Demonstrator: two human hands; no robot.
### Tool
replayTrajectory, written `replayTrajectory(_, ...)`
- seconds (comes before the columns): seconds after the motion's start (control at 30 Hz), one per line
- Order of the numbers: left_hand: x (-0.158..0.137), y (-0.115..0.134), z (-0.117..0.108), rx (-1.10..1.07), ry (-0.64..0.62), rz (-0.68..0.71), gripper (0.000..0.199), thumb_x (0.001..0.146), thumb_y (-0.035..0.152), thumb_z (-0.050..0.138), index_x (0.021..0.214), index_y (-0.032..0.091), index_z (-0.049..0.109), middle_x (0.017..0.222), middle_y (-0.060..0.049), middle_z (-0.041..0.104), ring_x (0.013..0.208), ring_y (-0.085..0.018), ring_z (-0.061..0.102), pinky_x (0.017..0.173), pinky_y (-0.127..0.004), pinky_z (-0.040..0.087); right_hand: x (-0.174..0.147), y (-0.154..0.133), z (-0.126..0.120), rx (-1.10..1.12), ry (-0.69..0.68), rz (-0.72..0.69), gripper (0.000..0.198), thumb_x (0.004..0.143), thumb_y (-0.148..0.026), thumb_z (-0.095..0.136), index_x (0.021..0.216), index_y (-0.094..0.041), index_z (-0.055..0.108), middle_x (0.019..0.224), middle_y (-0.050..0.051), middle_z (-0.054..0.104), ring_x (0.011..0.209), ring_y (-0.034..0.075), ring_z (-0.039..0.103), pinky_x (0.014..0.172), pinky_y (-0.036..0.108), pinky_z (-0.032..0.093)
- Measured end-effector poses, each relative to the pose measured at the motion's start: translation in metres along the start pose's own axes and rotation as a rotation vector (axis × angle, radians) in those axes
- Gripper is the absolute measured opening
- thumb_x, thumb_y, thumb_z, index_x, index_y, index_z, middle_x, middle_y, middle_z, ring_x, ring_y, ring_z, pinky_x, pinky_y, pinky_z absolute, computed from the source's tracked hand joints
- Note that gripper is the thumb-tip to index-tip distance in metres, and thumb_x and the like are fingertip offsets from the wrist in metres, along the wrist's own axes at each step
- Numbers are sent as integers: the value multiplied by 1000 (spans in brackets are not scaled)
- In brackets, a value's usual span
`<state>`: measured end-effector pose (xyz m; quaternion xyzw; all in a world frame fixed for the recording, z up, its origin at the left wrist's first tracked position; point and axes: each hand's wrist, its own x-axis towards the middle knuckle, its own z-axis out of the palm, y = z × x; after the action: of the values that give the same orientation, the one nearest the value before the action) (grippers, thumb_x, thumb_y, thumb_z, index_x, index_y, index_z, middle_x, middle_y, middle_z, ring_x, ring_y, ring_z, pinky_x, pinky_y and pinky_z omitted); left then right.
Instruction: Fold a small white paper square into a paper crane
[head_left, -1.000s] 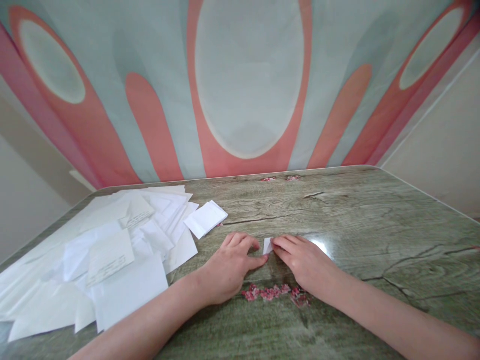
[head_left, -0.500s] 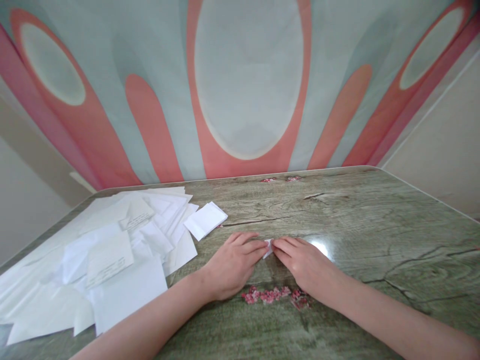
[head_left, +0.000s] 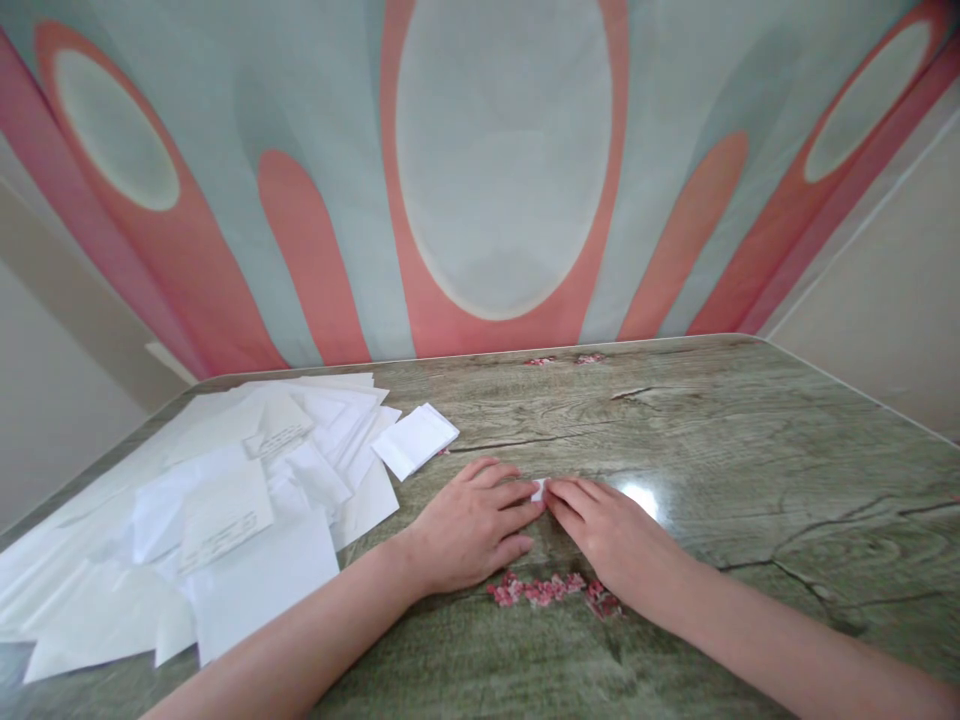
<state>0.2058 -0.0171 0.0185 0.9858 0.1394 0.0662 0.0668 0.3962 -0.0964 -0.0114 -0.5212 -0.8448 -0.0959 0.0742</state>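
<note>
While the left hand (head_left: 474,525) is lying spread against the white slip (head_left: 538,491) on the table (head_left: 720,430), the right hand (head_left: 604,525) is covering its right end — whether pinching, we are failing to tell.

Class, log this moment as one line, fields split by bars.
left hand: fingertips at small white paper | right hand: fingers at its right edge | loose papers: heaped at left

Indoors, a room — likely a home, though cannot say for certain. Plain pale walls (head_left: 885,280) at either side. Behind the table (head_left: 720,430), a decorative backdrop (head_left: 495,170) boldly patterned in coral and grey-green; curtain or wall covering, unclear. Table has a household look — glossy wood-grain top, pink flower print (head_left: 541,590).
</note>
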Motion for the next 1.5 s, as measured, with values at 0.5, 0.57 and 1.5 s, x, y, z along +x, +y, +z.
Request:
replayTrajectory(0.5, -3, -1, 2, 24, 28, 2, 37, 87, 43, 44, 118, 26, 54, 125, -4, 53, 118, -26, 39, 102, -46, 24, 6, 10, -2, 242, -19, 80, 31, 80, -4, 45, 103, -17, 61, 104, 7, 59, 96, 22, 52, 84, 37, 43)
replayTrajectory(0.57, -2, -2, 3, 22, 41, 7, 36, 86, 42, 46, 117, 25, 54, 123, -4, 53, 117, -26, 40, 102, -45, 24, 8, 14, 1, 357, 44, 153, 32, 79, -2, 43, 100, -19, 61, 102, 5, 59, 95, 20, 53, 85, 35, 42)
replayTrajectory(1.5, 6, 7, 5, -63, 114, -33, 20, 87, 33, 47, 98, 24, 61, 105, -3, 59, 105, -22, 48, 98, -41, 29, 32, 39, 9, 865, -130, 443, 17, 71, -23, 62, 85, -18, 55, 67, -2, 58, 59, 12, 51, 54, 22, 35)
